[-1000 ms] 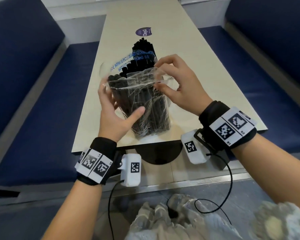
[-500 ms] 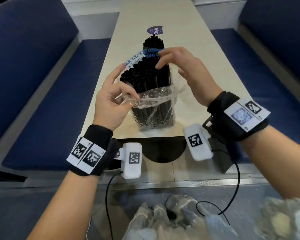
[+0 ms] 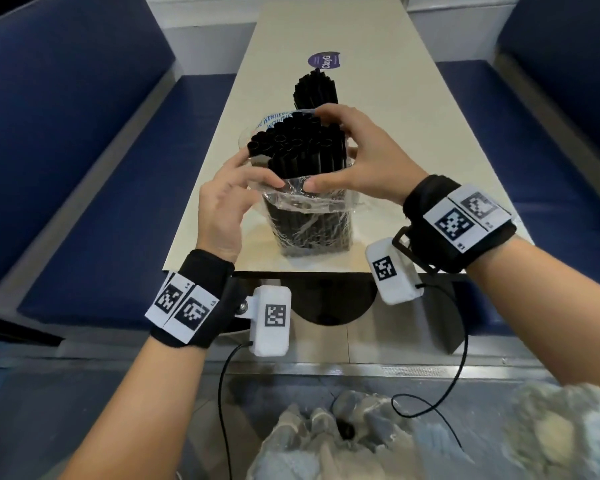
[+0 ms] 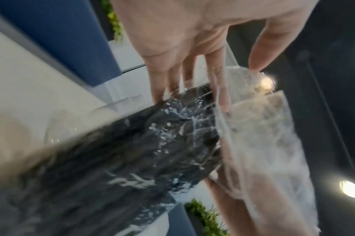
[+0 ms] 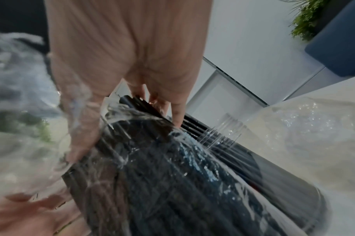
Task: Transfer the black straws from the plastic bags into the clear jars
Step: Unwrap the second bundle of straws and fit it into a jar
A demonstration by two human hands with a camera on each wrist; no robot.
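A bundle of black straws (image 3: 302,147) stands upright near the table's front edge. Its clear plastic bag (image 3: 309,226) is bunched down round the lower half, so the straw tops are bare. My left hand (image 3: 229,195) is at the bundle's left and pinches the bag's rim between thumb and fingers; the film (image 4: 263,135) shows beside the left hand (image 4: 182,39). My right hand (image 3: 364,161) curls round the upper straws, fingers behind and thumb in front. In the right wrist view its fingers (image 5: 178,115) lie on the straws (image 5: 172,183). A second bundle (image 3: 314,88) stands just behind.
The beige table (image 3: 413,133) is narrow, with a purple sticker (image 3: 324,60) farther back. Blue benches (image 3: 118,202) run along both sides. Crumpled clear plastic (image 5: 303,124) lies on the table to the right. Cables hang from my wrist cameras below the table edge.
The bag, which covered the straw tops a second ago, has been pulled down to mid-height. My right hand has come from the bag's top edge to wrap round the bare straws.
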